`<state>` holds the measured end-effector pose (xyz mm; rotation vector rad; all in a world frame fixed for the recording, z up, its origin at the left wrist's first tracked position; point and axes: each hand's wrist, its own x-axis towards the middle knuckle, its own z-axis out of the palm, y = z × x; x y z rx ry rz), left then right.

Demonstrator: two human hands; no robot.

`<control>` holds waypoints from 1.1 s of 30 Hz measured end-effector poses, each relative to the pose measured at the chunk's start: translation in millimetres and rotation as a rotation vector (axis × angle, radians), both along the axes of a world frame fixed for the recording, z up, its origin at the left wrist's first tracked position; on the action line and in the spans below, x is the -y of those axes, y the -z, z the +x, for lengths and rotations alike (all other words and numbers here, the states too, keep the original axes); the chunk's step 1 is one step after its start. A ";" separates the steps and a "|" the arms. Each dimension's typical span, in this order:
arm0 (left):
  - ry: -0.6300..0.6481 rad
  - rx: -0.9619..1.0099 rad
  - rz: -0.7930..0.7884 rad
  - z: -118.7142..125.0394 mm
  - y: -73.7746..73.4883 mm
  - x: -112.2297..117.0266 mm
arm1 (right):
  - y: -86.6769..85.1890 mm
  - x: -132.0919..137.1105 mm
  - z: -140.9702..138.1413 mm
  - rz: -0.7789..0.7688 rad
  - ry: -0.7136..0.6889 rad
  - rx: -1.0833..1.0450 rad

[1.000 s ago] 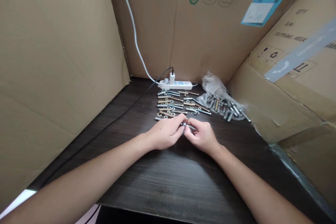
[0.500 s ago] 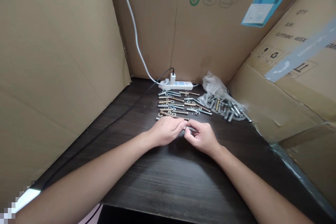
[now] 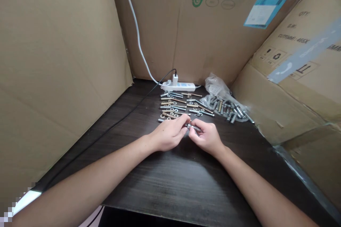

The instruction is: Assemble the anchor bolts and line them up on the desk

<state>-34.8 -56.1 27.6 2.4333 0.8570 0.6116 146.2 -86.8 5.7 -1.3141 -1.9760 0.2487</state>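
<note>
My right hand (image 3: pixel 207 137) is closed around a silvery expansion bolt (image 3: pixel 196 128), which lies roughly level and points left. At its left end sits a nut (image 3: pixel 188 126), with the thumb and fingertips of my left hand (image 3: pixel 170 133) curled around it. Both hands meet just above the table, in front of the laid-out parts. Beyond them, bolts and sleeves (image 3: pixel 173 108) lie in rows with loose washers (image 3: pixel 176 110) and nuts among them, some silvery and some brass-coloured. My left hand partly hides the nearest row.
A clear plastic bag (image 3: pixel 216 84) spills several assembled anchors (image 3: pixel 226 108) at the right. Behind the rows lies a white power strip (image 3: pixel 183 86), with a black cable (image 3: pixel 119 120) running left across the dark table (image 3: pixel 165 184). Cardboard walls (image 3: pixel 154 25) stand around it.
The fingers of my left hand have lifted and shifted at the bolt's end, so the nut shows more plainly. My right hand keeps its hold almost in place.
</note>
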 end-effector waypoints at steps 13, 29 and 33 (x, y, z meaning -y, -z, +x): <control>-0.088 0.133 0.036 2.9 5.2 -1.1 | -1.7 -0.2 1.0 0.000 -0.005 -0.039; 0.019 -0.117 0.084 1.2 6.8 -8.8 | -0.9 2.5 -1.0 0.022 -0.066 0.017; -0.002 -0.143 0.109 2.0 9.4 -8.4 | -0.8 1.7 -1.1 0.032 -0.069 0.058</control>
